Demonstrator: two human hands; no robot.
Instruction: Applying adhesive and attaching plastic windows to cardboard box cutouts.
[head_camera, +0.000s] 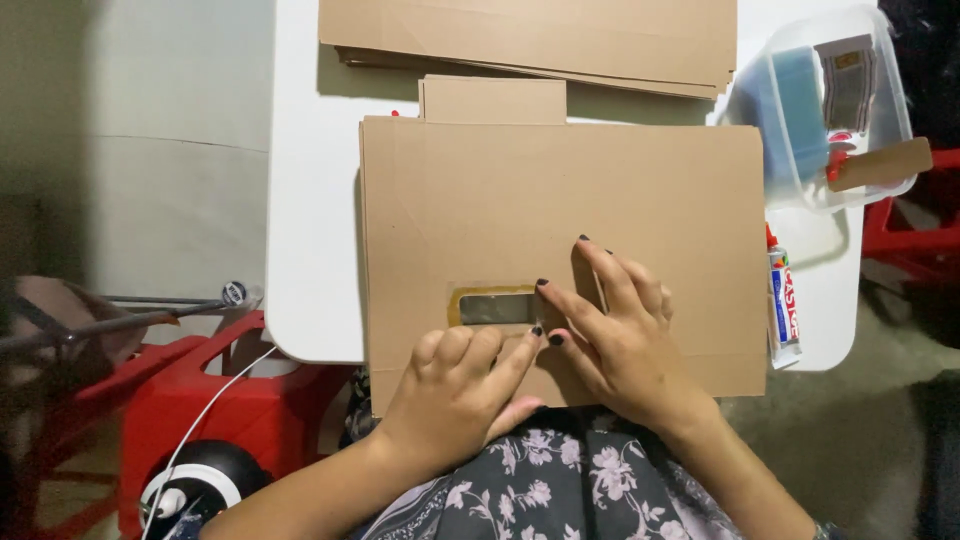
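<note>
A large brown cardboard sheet (560, 200) lies on a small white table (310, 250), its near edge over my lap. A rectangular slot (497, 307) with a yellowish glued rim is cut near that edge. My left hand (465, 385) rests on the cardboard just below the slot, fingers curled, index fingertip at the slot's right end. My right hand (610, 335) lies flat with spread fingers, pressing the cardboard right beside the slot. Neither hand holds anything.
More cardboard sheets (530, 35) are stacked at the table's far edge. A clear plastic box (830, 110) with a blue item and scraps stands at the right, a glue tube (783, 300) below it. Red plastic furniture (190, 400) stands to the left.
</note>
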